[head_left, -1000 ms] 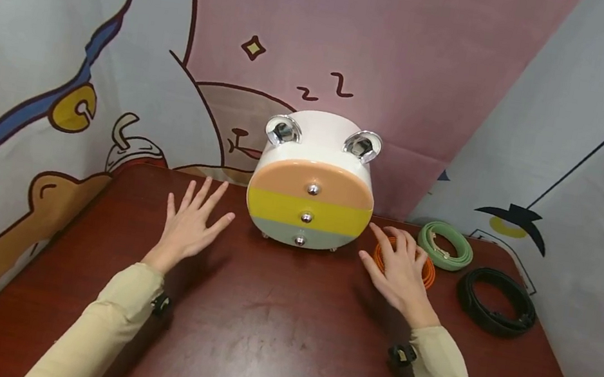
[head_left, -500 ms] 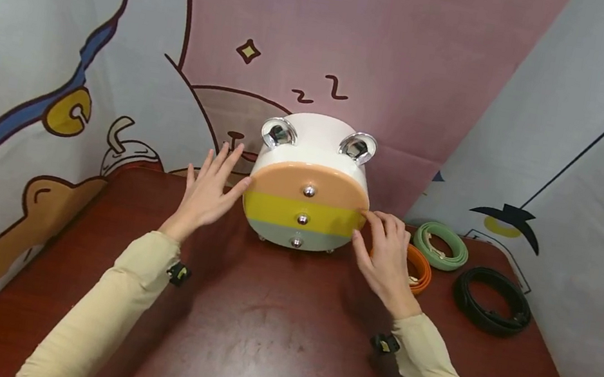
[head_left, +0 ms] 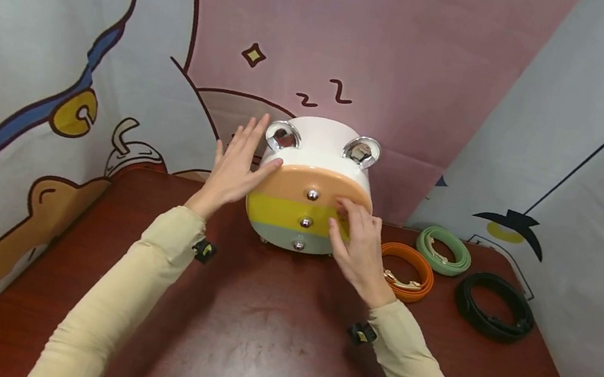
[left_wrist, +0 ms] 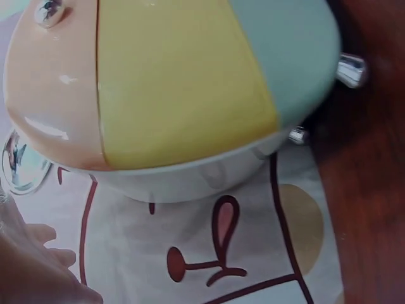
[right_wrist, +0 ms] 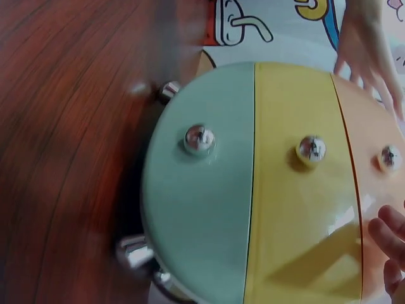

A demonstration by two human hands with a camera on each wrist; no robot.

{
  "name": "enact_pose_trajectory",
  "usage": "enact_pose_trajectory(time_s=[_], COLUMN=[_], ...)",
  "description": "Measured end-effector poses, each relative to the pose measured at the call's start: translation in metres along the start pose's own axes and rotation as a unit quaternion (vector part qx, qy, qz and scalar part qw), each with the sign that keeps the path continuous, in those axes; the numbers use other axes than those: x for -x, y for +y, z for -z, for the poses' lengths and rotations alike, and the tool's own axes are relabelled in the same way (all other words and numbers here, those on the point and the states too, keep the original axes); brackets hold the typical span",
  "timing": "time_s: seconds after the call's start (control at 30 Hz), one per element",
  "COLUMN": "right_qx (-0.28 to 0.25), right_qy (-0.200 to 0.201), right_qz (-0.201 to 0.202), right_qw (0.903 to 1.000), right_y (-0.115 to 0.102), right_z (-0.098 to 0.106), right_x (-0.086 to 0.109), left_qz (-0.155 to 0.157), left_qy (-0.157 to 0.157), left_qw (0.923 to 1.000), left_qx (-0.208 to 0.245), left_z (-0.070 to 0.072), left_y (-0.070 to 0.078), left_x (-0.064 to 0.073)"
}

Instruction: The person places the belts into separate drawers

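Box (head_left: 307, 207) sits wide on the worktop (head_left: 254, 351), top knob (head_left: 312, 194) just left of the bent, empty fingers of the nearer right hand (head_left: 361, 244), left hand (head_left: 233, 172) straight and empty by the box's left side.

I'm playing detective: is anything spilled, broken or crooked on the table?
Nothing stands out: the three-drawer cabinet stands upright, its drawers shut, and the orange strap, green strap and black strap lie coiled. I see no spill or damage.

Box (head_left: 297, 178) on the table (head_left: 254, 351), backdrop (head_left: 404, 54) behind — left hand (head_left: 236, 169) at box's left, right hand (head_left: 361, 243) before it — belts (head_left: 427, 275) to the right.
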State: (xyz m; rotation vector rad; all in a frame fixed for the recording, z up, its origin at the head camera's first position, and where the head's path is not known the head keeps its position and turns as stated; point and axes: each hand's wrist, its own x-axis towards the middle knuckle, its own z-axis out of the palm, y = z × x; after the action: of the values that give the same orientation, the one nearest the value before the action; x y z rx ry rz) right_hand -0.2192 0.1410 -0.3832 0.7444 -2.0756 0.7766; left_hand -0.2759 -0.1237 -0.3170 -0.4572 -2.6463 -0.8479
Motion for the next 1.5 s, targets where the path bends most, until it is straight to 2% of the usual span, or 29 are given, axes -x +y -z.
enact_pose_trajectory(time_s=[0.13,0.33,0.47,0.6,0.73,0.87,1.03,1.17,1.5], right_qx=[-0.015,-0.035,-0.069,-0.107,-0.118,-0.113,-0.108,-0.086,-0.035], right_qy=[-0.004,-0.017,-0.019,-0.019,-0.021,-0.008,0.025,0.056,0.084], right_qz=[0.000,-0.011,-0.032,-0.051,-0.060,-0.069,-0.082,-0.083,-0.079], right_qw=[0.9999,0.9992,0.9969,0.9927,0.9910,0.9912,0.9904,0.9913,0.9927], right_y=[-0.006,-0.012,-0.014,-0.016,-0.018,-0.019,-0.020,-0.022,-0.021], right_z=[-0.008,-0.015,-0.019,-0.024,-0.028,-0.031,-0.036,-0.041,-0.046], right_x=[-0.005,-0.011,-0.013,-0.016,-0.019,-0.022,-0.026,-0.028,-0.029], left_qz=[-0.010,-0.029,-0.052,-0.075,-0.049,-0.025,-0.032,-0.032,-0.033], left_qy=[0.000,-0.025,-0.026,-0.040,-0.077,-0.091,-0.092,-0.093,-0.104], left_qw=[0.9999,0.9987,0.9941,0.9815,0.9710,0.9670,0.9564,0.9471,0.9348], left_qx=[0.002,0.034,0.091,0.172,0.221,0.236,0.275,0.306,0.338], left_z=[0.000,-0.003,-0.006,-0.009,-0.010,-0.009,-0.009,-0.008,-0.007], left_y=[0.009,0.016,0.014,0.010,0.008,0.007,0.007,0.007,0.005], left_x=[-0.012,-0.024,-0.028,-0.030,-0.030,-0.029,-0.027,-0.026,-0.030])
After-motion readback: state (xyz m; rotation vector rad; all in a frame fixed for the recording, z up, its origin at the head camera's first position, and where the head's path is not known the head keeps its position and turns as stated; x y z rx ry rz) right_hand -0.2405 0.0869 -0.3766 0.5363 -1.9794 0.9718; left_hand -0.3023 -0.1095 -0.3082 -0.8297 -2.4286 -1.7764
